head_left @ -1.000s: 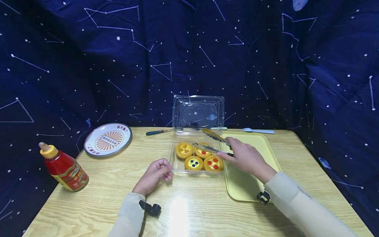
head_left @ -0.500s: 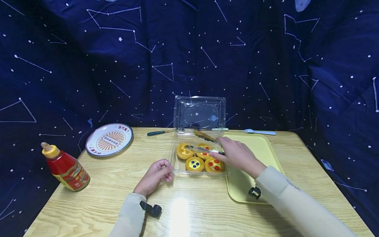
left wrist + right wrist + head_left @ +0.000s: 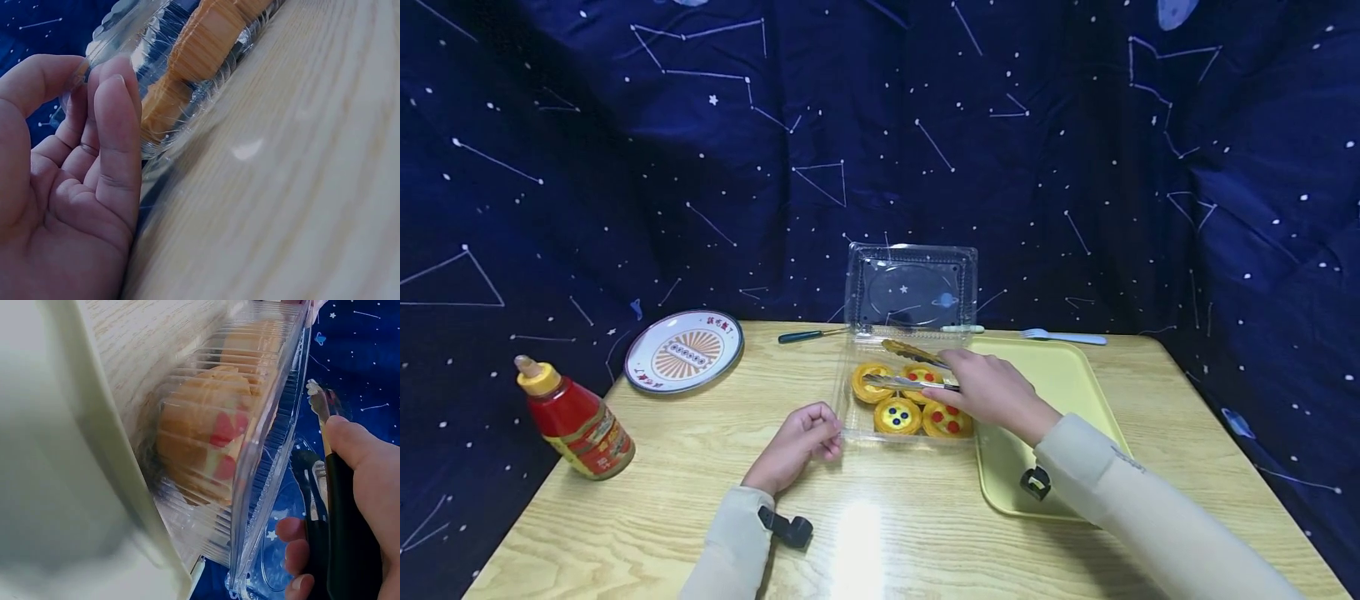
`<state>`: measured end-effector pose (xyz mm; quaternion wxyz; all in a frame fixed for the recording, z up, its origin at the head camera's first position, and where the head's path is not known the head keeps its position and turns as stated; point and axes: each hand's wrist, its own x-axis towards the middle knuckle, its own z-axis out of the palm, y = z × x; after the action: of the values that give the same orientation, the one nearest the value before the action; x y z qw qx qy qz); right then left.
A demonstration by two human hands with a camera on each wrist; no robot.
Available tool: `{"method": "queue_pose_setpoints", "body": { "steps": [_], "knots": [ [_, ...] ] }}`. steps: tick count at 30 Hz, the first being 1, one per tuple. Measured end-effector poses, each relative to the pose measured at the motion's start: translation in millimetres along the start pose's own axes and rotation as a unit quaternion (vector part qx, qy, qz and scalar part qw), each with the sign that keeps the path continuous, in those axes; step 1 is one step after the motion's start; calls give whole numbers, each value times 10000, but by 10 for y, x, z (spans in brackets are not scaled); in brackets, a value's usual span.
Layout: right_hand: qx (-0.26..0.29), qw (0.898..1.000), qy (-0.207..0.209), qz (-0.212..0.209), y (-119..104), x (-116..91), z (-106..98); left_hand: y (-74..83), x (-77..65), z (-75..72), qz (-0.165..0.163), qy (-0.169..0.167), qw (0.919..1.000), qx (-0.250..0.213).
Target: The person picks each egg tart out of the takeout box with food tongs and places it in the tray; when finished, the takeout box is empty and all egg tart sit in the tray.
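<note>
A clear plastic clamshell box [image 3: 913, 437] stands with its lid raised. It holds several tarts: a plain orange-yellow one [image 3: 863, 372] at rear left, a blue-dotted one [image 3: 898, 415] in front, and red-topped ones [image 3: 946, 421] at right. My left hand [image 3: 797, 446] pinches the box's front left rim between thumb and finger, as the left wrist view shows. With my right hand [image 3: 992, 390] I grip metal tongs [image 3: 912, 350] by their dark handles. The tongs' arms are spread over the rear tarts, one tip overlapping the plain tart. The right hand partly covers the front right tart.
A yellow tray [image 3: 1067, 375] lies right of the box, under my right forearm. Behind are a blue fork [image 3: 1063, 337], a pale green handle [image 3: 962, 328] and a dark-handled tool [image 3: 805, 336]. At left are a patterned plate [image 3: 647, 358] and a red squeeze bottle [image 3: 583, 429].
My right hand has moved left with the tongs, bringing their tips from the rear right tart across to the plain rear left one. The left hand stays at the box's rim.
</note>
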<state>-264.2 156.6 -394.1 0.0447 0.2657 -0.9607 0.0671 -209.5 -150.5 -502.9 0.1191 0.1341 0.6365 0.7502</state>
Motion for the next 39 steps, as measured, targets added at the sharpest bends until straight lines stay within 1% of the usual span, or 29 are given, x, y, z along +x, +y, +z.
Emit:
{"method": "queue_pose_setpoints", "body": {
  "steps": [10,22,31,39],
  "knots": [
    [36,9997,-128,-208,-54,95,25,4,17,-26,-2,45,10000,83],
    [-35,9991,-305,-297,-97,190,103,2,9,-10,-42,52,10000,19],
    [-64,9989,-400,-232,-119,202,139,-21,16,-6,-30,22,10000,21],
    [125,9986,-410,-302,-102,208,179,-29,10,-14,16,14,10000,24]
  ]
}}
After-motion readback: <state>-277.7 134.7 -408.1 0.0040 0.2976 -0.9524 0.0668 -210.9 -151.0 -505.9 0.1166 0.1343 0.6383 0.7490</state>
